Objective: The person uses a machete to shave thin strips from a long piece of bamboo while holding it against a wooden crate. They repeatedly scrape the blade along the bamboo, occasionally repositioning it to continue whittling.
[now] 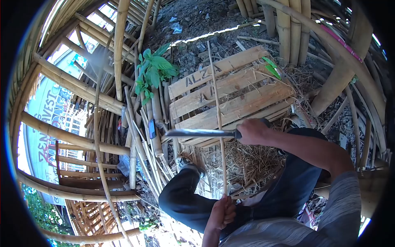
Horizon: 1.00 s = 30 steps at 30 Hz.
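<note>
A thin, pale bamboo strip (217, 107), straight and smooth-edged, is held nearly upright through the middle of the view, its lower end gripped by the left hand (222, 214) at six o'clock, where the fingers are seen wrapped tightly around it in a fist. A long knife (201, 132) with a flat, dull grey metal blade is held level by the right hand (252, 131) just right of centre, the fingers closed firmly round the handle, which is hidden inside the grip; the blade is laid across the strip at about its midpoint, its tip pointing toward nine o'clock. Behind the strip, at twelve to one o'clock, a wooden crate (230, 96) of rough, sun-bleached slats is seen, dark stencilled letters being printed on its upper boards. Dry, tangled straw (247, 164) is spread beneath it toward four o'clock. A bent knee in dark trousers (185, 197) is seen at seven o'clock, and a grey ribbed sleeve (345, 206) at five o'clock. Thick, round, jointed bamboo poles (74, 82) with a glossy yellow skin are lashed across the ten o'clock side, and a leafy green plant (152, 70) is seen at eleven o'clock among thinner split canes.
</note>
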Each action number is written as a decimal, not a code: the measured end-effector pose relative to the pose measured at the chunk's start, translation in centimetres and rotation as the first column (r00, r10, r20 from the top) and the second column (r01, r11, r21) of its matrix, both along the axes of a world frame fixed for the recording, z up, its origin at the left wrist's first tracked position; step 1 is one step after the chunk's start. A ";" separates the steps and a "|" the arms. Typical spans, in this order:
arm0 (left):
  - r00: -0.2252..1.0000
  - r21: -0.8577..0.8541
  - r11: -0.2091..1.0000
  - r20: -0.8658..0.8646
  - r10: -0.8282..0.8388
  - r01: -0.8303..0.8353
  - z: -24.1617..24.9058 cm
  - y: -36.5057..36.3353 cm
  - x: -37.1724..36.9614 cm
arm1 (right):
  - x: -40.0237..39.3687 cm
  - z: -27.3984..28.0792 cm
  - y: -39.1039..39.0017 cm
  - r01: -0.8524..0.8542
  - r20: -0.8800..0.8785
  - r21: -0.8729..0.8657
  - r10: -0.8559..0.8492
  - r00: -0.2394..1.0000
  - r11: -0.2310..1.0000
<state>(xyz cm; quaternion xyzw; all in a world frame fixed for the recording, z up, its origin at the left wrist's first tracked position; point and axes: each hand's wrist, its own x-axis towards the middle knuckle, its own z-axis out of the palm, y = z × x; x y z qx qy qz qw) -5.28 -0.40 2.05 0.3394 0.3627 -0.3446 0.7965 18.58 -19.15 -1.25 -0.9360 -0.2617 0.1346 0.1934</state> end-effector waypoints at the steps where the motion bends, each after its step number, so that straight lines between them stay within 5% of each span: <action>1: 1.000 0.007 1.000 0.009 0.001 -0.001 0.1 0.1 0.3 | -0.7 0.1 0.1 0.001 -0.004 0.002 -0.001 1.000 1.000; 3: 1.000 0.018 1.000 0.013 0.006 -0.006 0.2 0.1 0.0 | -1.5 0.1 0.2 -0.281 0.086 -0.031 0.283 0.955 0.959; 4: 0.998 -0.015 1.000 -0.060 0.004 -0.005 0.4 -0.4 -1.1 | -0.1 -0.5 -0.1 -0.289 0.076 -0.027 0.291 0.954 0.957; 6: 0.990 -0.043 0.999 -0.141 -0.008 0.002 1.0 -0.3 -1.8 | 3.5 -1.1 -1.2 0.086 0.063 -0.058 -0.083 0.995 0.995; 10: 0.998 -0.108 0.994 -0.064 0.008 -0.015 1.6 -0.6 -0.7 | 3.1 0.0 -1.1 0.126 0.175 -0.009 -0.122 0.977 0.992; 12: 0.998 -0.198 0.979 -0.057 0.035 -0.046 0.3 -0.2 -0.1 | 1.0 -0.1 -0.3 0.011 0.008 0.057 -0.011 1.000 0.998; 16: 0.995 -0.244 0.967 -0.089 0.052 -0.073 0.6 0.5 -0.7 | 0.0 -0.1 0.3 -0.300 0.106 -0.036 0.302 0.948 0.953; 18: 0.990 -0.264 0.961 -0.133 0.041 -0.076 1.1 0.5 -2.1 | 3.2 -0.5 -0.7 0.107 -0.010 -0.064 -0.108 0.994 0.992; 22: 0.995 -0.395 0.914 -0.049 0.086 -0.098 1.6 1.4 -0.7 | 3.6 0.2 -1.7 0.094 0.203 -0.022 -0.087 0.975 0.995; 25: 0.985 -0.584 0.793 -0.114 0.132 -0.174 0.1 1.6 0.3 | 0.8 0.2 -0.4 0.016 0.030 0.041 -0.017 0.999 0.999; 27: 0.981 -0.621 0.760 -0.128 0.143 -0.192 0.0 1.6 -0.2 | -0.8 0.7 -0.1 -0.260 0.102 -0.053 0.264 0.959 0.964; 28: 0.976 -0.659 0.719 -0.149 0.161 -0.219 0.2 1.3 -0.5 | 0.2 0.7 -0.5 -0.257 0.096 -0.044 0.260 0.961 0.965; 30: 0.938 -0.761 0.550 -0.254 0.235 -0.343 1.0 0.0 -2.4 | 2.7 0.7 -1.5 0.019 -0.074 -0.029 -0.021 0.997 0.999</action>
